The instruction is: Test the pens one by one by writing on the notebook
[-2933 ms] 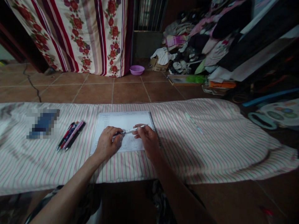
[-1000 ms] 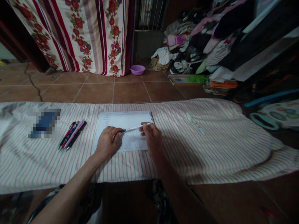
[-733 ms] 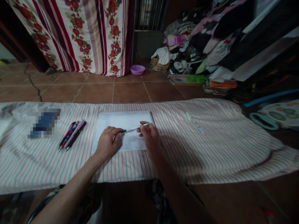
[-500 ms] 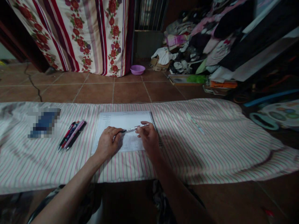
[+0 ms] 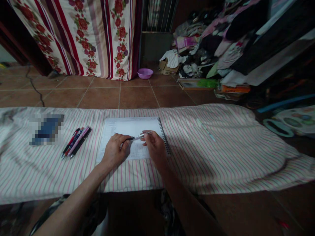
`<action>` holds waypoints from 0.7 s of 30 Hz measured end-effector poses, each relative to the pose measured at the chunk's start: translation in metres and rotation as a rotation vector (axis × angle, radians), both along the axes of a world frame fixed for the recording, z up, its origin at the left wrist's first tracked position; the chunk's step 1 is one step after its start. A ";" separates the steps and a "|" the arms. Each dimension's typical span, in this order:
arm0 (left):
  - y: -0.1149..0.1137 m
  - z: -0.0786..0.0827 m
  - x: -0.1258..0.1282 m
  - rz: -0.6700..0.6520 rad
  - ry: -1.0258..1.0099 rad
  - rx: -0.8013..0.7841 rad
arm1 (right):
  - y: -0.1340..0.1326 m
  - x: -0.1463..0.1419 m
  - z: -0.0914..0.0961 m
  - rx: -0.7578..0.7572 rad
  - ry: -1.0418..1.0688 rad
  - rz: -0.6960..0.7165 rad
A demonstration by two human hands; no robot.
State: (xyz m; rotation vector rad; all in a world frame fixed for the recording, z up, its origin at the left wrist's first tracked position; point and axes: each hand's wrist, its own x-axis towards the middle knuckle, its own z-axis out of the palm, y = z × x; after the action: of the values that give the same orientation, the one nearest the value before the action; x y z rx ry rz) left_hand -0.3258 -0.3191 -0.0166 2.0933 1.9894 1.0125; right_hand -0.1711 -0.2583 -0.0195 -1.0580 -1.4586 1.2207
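Observation:
A slim pen (image 5: pixel 138 137), white with a dark end, is held between both hands above a spiral-bound notebook (image 5: pixel 135 123). My left hand (image 5: pixel 114 148) is closed on the dark end and rests over the page. The fingers of my right hand (image 5: pixel 155 147) pinch the white end. Whether the pen is in one piece or two, I cannot tell. The notebook lies open on a striped cloth (image 5: pixel 187 157), its wire coil on the right side. Faint printed lines show on the page, partly covered by my hands.
Several pens (image 5: pixel 76 143) lie side by side left of the notebook, near a blurred-out blue object (image 5: pixel 48 129). A thin pale stick-like item (image 5: pixel 206 130) lies to the right. Beyond the cloth are a purple basin (image 5: pixel 145 73), a floral curtain (image 5: pixel 83 36) and heaped clothes (image 5: pixel 209 46).
My right hand has moved a little left, closer to my left hand, and less of the pen's white end sticks out past its fingers. My left hand has barely shifted.

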 end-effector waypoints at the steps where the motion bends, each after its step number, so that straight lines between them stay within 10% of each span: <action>1: 0.000 0.000 0.000 0.001 -0.003 -0.001 | 0.000 0.000 0.000 0.003 -0.009 0.006; 21: 0.002 -0.004 -0.002 0.009 -0.047 0.024 | -0.002 -0.003 -0.001 -0.053 0.064 0.013</action>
State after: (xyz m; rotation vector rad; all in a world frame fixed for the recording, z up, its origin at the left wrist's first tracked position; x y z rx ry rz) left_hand -0.3282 -0.3174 -0.0206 2.0537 1.9763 1.0817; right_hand -0.1744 -0.2600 -0.0204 -1.0374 -1.3925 1.2971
